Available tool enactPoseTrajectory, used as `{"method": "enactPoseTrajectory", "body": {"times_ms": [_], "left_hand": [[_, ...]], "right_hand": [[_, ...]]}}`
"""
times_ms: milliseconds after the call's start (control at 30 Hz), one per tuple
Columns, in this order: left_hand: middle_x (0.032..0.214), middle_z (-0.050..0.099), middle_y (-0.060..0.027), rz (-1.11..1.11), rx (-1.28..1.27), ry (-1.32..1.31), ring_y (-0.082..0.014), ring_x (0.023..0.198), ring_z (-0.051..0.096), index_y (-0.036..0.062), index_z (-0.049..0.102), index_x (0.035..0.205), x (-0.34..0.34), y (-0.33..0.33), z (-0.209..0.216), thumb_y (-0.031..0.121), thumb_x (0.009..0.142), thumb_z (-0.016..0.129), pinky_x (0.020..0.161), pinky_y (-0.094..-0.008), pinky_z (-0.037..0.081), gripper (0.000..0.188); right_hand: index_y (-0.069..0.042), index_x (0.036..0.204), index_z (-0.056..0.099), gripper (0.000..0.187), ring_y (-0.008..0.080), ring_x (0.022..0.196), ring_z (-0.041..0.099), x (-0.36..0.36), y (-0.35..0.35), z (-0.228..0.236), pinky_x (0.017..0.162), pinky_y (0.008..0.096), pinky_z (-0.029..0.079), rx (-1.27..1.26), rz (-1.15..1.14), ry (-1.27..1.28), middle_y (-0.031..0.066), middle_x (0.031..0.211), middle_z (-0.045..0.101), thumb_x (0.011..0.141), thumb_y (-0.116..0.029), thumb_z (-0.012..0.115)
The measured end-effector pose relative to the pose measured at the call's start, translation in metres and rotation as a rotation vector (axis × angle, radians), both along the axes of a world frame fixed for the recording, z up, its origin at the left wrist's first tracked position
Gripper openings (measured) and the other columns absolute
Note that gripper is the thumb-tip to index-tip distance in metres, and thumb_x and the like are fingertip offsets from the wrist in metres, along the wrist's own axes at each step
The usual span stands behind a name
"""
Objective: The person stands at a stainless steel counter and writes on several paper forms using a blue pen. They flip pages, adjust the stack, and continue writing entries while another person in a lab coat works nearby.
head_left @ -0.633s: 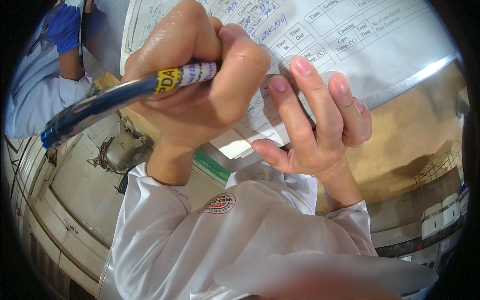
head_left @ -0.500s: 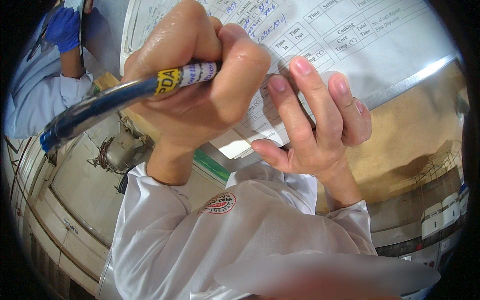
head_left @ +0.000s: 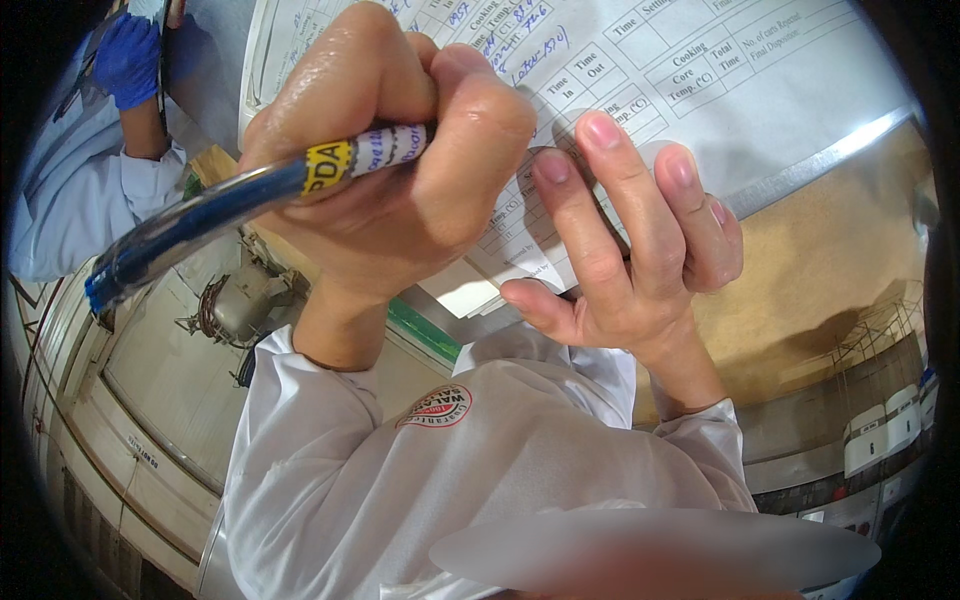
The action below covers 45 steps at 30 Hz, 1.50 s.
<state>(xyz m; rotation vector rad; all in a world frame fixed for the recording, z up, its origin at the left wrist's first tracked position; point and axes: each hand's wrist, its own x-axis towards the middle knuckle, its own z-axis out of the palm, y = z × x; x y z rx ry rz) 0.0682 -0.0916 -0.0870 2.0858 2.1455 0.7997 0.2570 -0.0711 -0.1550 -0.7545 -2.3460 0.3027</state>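
My left hand (head_left: 375, 170) is closed around a pen (head_left: 210, 210) with a clear barrel, a dark blue core, and yellow and white labels. The pen's back end slants to the lower left; its writing tip is hidden behind my fingers. Beneath the hand lies a printed paper form (head_left: 720, 120) with ruled boxes and blue handwriting. My right hand (head_left: 630, 240) rests over the form's lower part, fingers apart and holding nothing. Its thumb is by the paper's near edge.
At the upper left, a co-worker's blue-gloved hand (head_left: 128, 62) and pale sleeve show. A bright metal edge (head_left: 820, 180) runs along the form's right side. White units (head_left: 885, 425) stand at the lower right; a rounded grey metal fixture (head_left: 240, 305) is at the left.
My left hand and the pen have shifted slightly left. The printed form also appears a little further left in view. My right hand stays almost in place.
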Motion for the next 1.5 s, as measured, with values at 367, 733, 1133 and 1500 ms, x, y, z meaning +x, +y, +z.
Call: {"method": "enactPoseTrajectory", "body": {"times_ms": [367, 733, 1133, 1500], "left_hand": [[0.066, 0.034, 0.0026, 0.060, -0.011, -0.204, -0.0044, 0.049, 0.038, -0.0047, 0.062, 0.073, 0.004, 0.002, 0.000, -0.007, 0.076, 0.068, 0.042, -0.0232, 0.029, 0.008], [0.069, 0.032, 0.0020, 0.048, 0.069, -0.159, -0.0057, 0.052, 0.037, -0.0057, 0.063, 0.074, 0.001, -0.005, -0.010, -0.012, 0.070, 0.067, 0.045, -0.0235, 0.030, 0.008], [0.052, 0.044, 0.0008, 0.441, 0.104, -0.833, -0.0038, 0.040, 0.039, 0.0082, 0.037, 0.065, 0.025, 0.008, -0.002, -0.008, 0.087, 0.066, 0.038, -0.0232, 0.031, 0.039], [0.059, 0.044, 0.0019, 0.165, 0.105, -0.583, -0.0065, 0.051, 0.048, 0.0017, 0.047, 0.061, 0.014, 0.003, -0.010, -0.008, 0.077, 0.071, 0.048, -0.0230, 0.040, 0.030]], "right_hand": [[-0.018, 0.121, 0.070, 0.064, 0.0251, 0.139, 0.037, 0.001, 0.001, 0.000, 0.112, 0.0360, 0.027, -0.020, 0.004, 0.010, 0.0038, 0.132, 0.067, 0.104, -0.065, 0.031], [-0.018, 0.121, 0.070, 0.063, 0.0250, 0.139, 0.036, 0.001, 0.002, -0.001, 0.113, 0.0361, 0.026, 0.000, 0.004, -0.003, 0.0036, 0.133, 0.066, 0.103, -0.065, 0.031], [-0.014, 0.115, 0.069, 0.067, 0.0253, 0.138, 0.036, 0.002, 0.002, -0.007, 0.107, 0.0362, 0.029, -0.021, 0.043, 0.026, 0.0043, 0.133, 0.066, 0.103, -0.067, 0.031], [-0.009, 0.115, 0.069, 0.068, 0.0246, 0.137, 0.040, 0.008, 0.008, 0.000, 0.105, 0.0350, 0.031, -0.039, 0.087, -0.031, 0.0063, 0.132, 0.067, 0.101, -0.068, 0.036]]}}
